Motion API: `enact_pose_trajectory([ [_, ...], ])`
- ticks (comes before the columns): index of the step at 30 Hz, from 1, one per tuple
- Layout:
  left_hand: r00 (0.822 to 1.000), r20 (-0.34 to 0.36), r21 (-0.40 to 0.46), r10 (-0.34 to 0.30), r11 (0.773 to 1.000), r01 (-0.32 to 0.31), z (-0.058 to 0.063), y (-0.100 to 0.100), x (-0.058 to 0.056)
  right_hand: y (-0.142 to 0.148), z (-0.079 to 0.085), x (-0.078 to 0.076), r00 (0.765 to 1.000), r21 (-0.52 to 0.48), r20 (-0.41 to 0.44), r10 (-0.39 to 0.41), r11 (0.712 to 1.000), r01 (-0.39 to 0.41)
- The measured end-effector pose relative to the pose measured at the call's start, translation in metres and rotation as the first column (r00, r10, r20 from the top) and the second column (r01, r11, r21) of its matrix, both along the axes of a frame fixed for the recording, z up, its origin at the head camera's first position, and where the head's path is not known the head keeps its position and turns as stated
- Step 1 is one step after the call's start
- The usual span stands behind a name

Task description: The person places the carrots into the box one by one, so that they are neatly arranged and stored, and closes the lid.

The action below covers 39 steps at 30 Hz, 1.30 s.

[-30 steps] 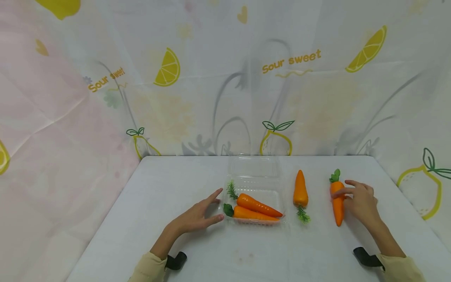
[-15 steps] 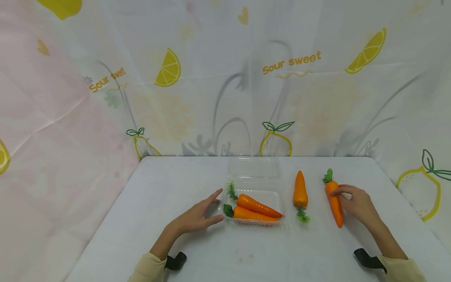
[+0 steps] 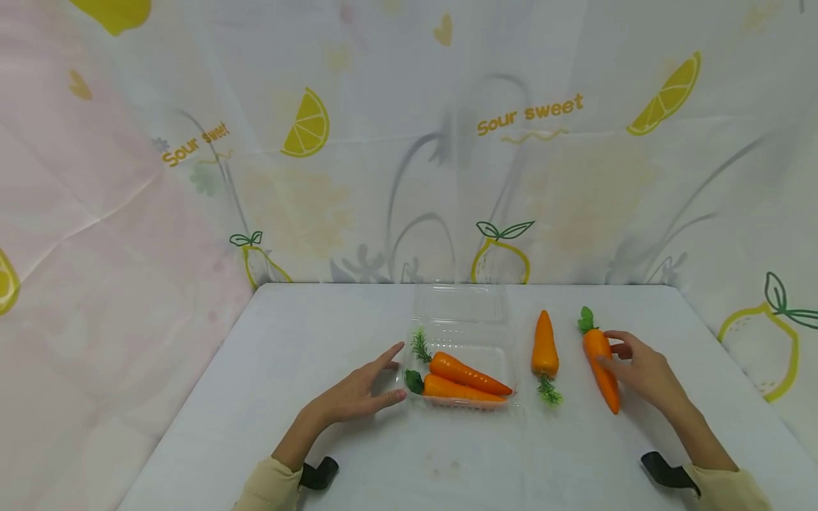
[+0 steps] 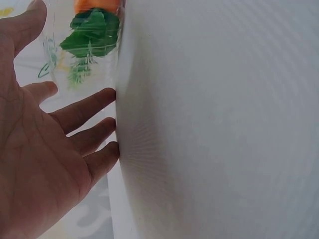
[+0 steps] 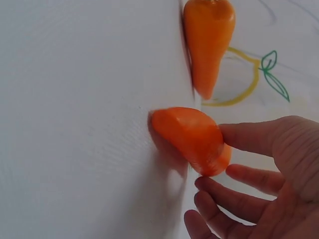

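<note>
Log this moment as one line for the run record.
left hand: flat on table beside clear tray | right hand: touching loose carrot | tray: two carrots | spare carrot: on table

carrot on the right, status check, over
Right hand touching carrot, fingers loose. Left hand flat by tray. Second loose carrot between.

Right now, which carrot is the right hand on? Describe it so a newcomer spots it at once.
On the white table, look right of the clear box. Two carrots lie loose there; it is the outer carrot, touched by the right hand. Its broad leaf top points away, unlike its neighbour.
</note>
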State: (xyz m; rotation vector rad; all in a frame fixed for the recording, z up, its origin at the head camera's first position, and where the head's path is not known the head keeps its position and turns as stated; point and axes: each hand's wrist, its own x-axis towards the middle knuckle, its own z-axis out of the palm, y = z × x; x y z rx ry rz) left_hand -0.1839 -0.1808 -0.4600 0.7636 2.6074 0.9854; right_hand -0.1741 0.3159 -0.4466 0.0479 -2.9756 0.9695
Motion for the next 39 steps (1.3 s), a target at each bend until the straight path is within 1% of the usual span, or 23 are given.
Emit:
enact_pose_trajectory([
  [5,1.0,0.003,0.001,0.0,1.0,0.0,0.0,0.0,0.0,0.0,-0.001,0.0,0.999,0.021,0.037,-0.016,1.0,0.015],
  [12,1.0,-0.003,0.0,-0.005,1.0,0.005,0.001,0.0,0.0,-0.002,0.004,0.0,0.997,0.032,0.062,-0.036,0.999,0.034],
  [23,1.0,-0.009,-0.005,-0.008,1.0,0.008,0.0,-0.001,-0.001,-0.002,0.005,-0.001,0.998,0.023,0.05,-0.04,0.999,0.039],
  [30,1.0,-0.01,-0.002,-0.012,1.0,0.012,0.001,0.0,-0.001,-0.005,0.006,0.001,0.999,0.013,0.015,-0.036,0.999,0.035],
  [39,1.0,-0.004,0.0,-0.009,1.0,0.009,0.002,0.0,0.0,-0.011,0.013,0.001,1.0,-0.003,-0.004,-0.03,1.0,0.03],
])
